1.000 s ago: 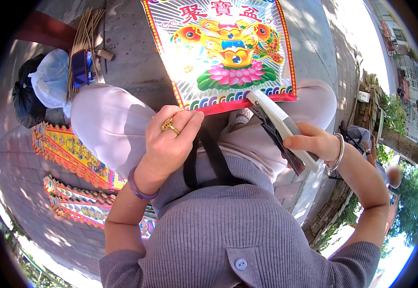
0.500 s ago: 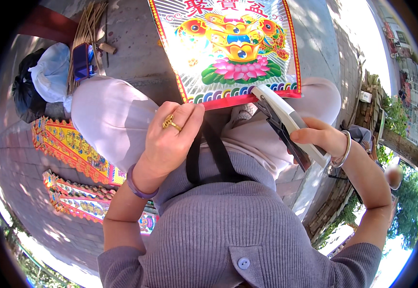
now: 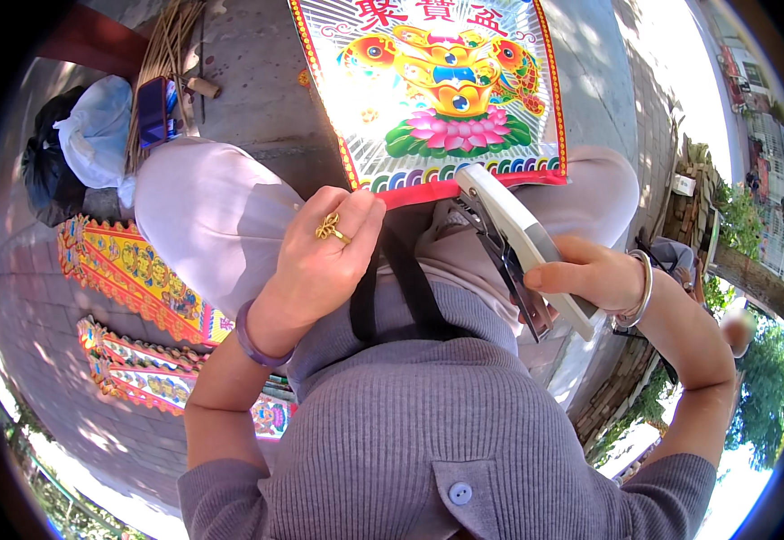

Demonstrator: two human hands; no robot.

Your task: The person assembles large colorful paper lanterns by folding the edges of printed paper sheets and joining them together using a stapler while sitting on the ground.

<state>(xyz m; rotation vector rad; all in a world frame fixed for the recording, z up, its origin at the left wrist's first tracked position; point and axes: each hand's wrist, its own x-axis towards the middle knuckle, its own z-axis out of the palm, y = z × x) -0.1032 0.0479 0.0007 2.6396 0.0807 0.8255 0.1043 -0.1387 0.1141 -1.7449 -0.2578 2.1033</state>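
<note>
A shiny paper sheet (image 3: 453, 90), printed with a pink lotus, fish and a golden bowl, spreads out beyond my knees. Its near edge is a red strip. My left hand (image 3: 329, 247), wearing a gold ring, pinches the left corner of that strip. In my right hand (image 3: 581, 279) is a white and grey stapler (image 3: 522, 225), held by its rear with thumb above and fingers beneath. The stapler's front end sits at the red strip, right of the strip's middle. Its dark lower arm hangs apart from the white upper part.
Folded colourful printed paper pieces (image 3: 144, 279) lie on the paving at the left. Farther off are a white-blue plastic bag (image 3: 95, 126), a black bag (image 3: 50, 166), a phone (image 3: 152, 112) and a bundle of thin sticks (image 3: 169, 45). A stacked-brick border (image 3: 693, 180) runs along the right.
The stapler has shifted left along the red strip, with my right hand moving left too. The sheet has moved slightly right and down; my left hand keeps its pinch.
</note>
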